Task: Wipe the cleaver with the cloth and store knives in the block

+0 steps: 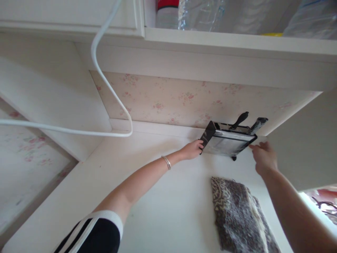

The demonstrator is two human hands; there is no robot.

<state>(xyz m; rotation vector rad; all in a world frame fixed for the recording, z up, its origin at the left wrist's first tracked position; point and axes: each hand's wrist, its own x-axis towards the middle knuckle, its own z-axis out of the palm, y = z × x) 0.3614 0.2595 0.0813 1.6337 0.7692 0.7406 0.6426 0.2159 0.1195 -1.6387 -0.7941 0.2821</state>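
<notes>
A knife holder (229, 144) with a black frame and a pale front panel stands at the back of the white surface, close to the wall. Two dark handles stick up from its top, one a black handle (240, 120) and the other a grey-black handle (258, 125). My left hand (192, 149) grips the holder's left side, fingers closed around the black edge. At the opposite side is my right hand (265, 158), its fingers partly bent and apart, with a fingertip at the holder's right edge; whether it presses there I cannot tell.
A folded grey-brown patterned cloth (237, 214) lies on the white surface (163, 211) in front of the holder. A white cable (113, 92) hangs across the upper left. Overhead is a cabinet shelf (237, 38) with plastic bags (200, 14). A side panel (302, 140) stands at right.
</notes>
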